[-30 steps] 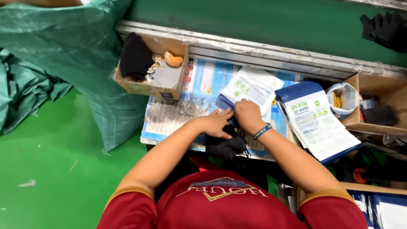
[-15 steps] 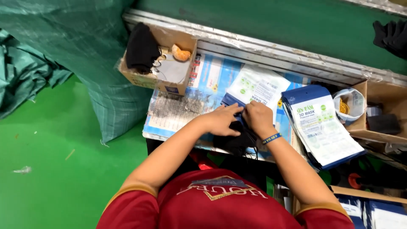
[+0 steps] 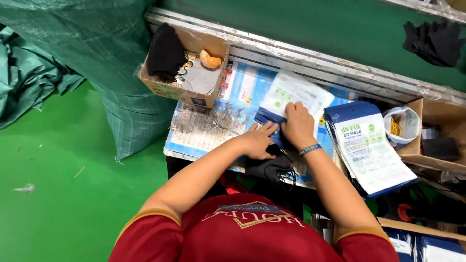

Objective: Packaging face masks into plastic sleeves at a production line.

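Hands (image 3: 279,133) on pouch (image 3: 291,99), near table edge (image 3: 204,157).

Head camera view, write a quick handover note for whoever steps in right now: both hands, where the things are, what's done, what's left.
Left hand: fingers on the near end of the white-and-blue pouch.
Right hand: pressed flat on the same pouch.
Black masks lie at the bench edge beneath the hands.
Pouch stack sits to the right.
Done: pouch laid out on the bench.
Left: cannot tell whether it is filled; loose masks remain.
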